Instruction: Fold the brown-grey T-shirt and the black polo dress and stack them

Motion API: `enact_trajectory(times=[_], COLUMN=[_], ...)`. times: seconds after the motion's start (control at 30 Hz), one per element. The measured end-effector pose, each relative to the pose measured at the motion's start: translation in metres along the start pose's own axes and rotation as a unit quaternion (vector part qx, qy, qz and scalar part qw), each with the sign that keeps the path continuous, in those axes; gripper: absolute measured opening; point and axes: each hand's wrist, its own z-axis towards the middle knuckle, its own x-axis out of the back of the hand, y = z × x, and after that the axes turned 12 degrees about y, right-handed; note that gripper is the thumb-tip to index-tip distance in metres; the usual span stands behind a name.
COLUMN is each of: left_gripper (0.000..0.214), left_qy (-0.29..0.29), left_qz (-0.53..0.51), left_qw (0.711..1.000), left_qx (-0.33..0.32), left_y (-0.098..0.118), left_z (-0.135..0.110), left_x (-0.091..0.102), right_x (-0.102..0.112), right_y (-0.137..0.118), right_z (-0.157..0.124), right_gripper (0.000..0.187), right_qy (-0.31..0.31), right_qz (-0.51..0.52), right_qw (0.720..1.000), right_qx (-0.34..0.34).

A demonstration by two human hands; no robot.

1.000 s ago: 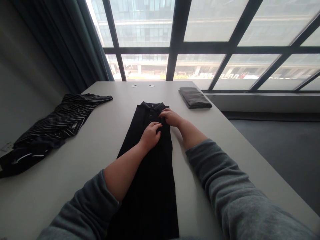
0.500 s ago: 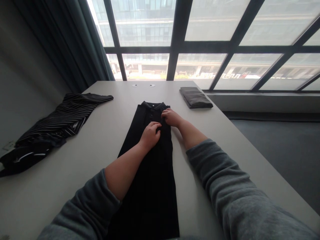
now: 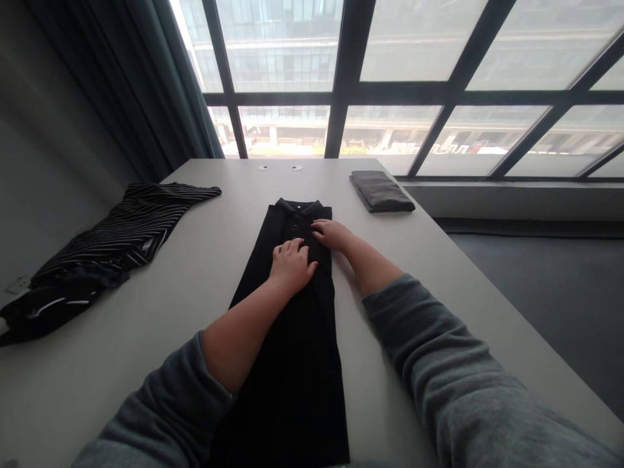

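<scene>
A black collared shirt (image 3: 292, 338), folded into a long narrow strip, lies on the white table (image 3: 439, 260) with its collar away from me. My left hand (image 3: 291, 265) rests flat on the shirt below the collar, fingers spread and open. My right hand (image 3: 332, 234) lies palm down on the shirt's right edge just past the left hand, fingers stretched out. Neither hand holds anything. Grey sleeves cover both forearms from the elbow back.
A black garment with white stripes (image 3: 107, 244) lies crumpled at the table's left side. A folded dark grey cloth (image 3: 381, 190) sits at the far right near the window. Two small round discs (image 3: 277, 168) lie at the far edge. Floor drops off on the right.
Both hands were pinched on the shirt fabric near the collar; they have let go and flattened out. The right hand slid slightly toward me.
</scene>
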Motion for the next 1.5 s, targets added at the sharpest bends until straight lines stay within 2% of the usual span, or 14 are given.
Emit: enact_trajectory(times=[0.1, 0.2, 0.4, 0.5, 0.57, 0.63, 0.7, 0.83, 0.93, 1.0, 1.1, 1.2, 1.4, 1.5], left_gripper=[0.054, 0.062, 0.068, 0.075, 0.078, 0.077, 0.076, 0.070, 0.064, 0.064, 0.065, 0.064, 0.064, 0.064], left_qy=[-0.068, -0.143, -0.143, -0.161, -0.173, -0.168, -0.140, -0.076, -0.052, -0.045, -0.021, 0.002, 0.030, 0.015], left_qz=[-0.020, -0.046, -0.073, -0.088, -0.098, -0.083, -0.040, 0.044, 0.071, 0.073, 0.079, 0.093, 0.101, 0.082], left_qw=[0.993, 0.981, 0.982, 0.974, 0.966, 0.967, 0.979, 0.994, 0.995, 0.995, 0.995, 0.995, 0.994, 0.996], left_qx=[-0.091, -0.121, -0.101, -0.133, -0.164, -0.172, -0.146, -0.072, -0.051, -0.058, -0.055, -0.043, -0.041, -0.029], left_y=[0.016, 0.036, 0.057, 0.057, 0.052, 0.040, 0.019, -0.038, -0.072, -0.082, -0.078, -0.064, -0.043, -0.041], left_z=[-0.012, -0.033, -0.083, -0.113, -0.133, -0.154, -0.177, -0.229, -0.269, -0.290, -0.309, -0.317, -0.324, -0.320], left_x=[-0.001, -0.004, 0.005, 0.024, 0.040, 0.057, 0.071, 0.091, 0.101, 0.107, 0.110, 0.105, 0.092, 0.097], right_x=[-0.004, -0.005, -0.008, -0.005, 0.001, 0.010, 0.018, 0.025, 0.028, 0.034, 0.049, 0.068, 0.095, 0.102], right_y=[-0.005, -0.006, -0.002, -0.003, -0.007, -0.015, -0.029, -0.080, -0.130, -0.159, -0.187, -0.199, -0.207, -0.205], right_z=[-0.003, -0.004, 0.002, 0.002, 0.000, -0.006, -0.017, -0.067, -0.130, -0.176, -0.235, -0.272, -0.309, -0.324], right_gripper=[0.064, 0.073, 0.065, 0.065, 0.060, 0.052, 0.049, 0.060, 0.068, 0.071, 0.072, 0.078, 0.082, 0.077], right_qy=[-0.063, -0.074, -0.078, -0.066, -0.036, -0.002, 0.011, -0.026, -0.072, -0.121, -0.157, -0.189, -0.226, -0.216], right_qz=[-0.010, -0.008, -0.026, -0.029, -0.031, -0.028, -0.027, -0.025, 0.025, 0.069, 0.113, 0.134, 0.107, 0.108], right_qw=[0.996, 0.993, 0.990, 0.990, 0.994, 0.998, 0.999, 0.999, 0.993, 0.983, 0.969, 0.958, 0.957, 0.962], right_qx=[-0.056, -0.093, -0.114, -0.118, -0.097, -0.056, -0.017, 0.039, 0.088, 0.121, 0.153, 0.167, 0.146, 0.124])
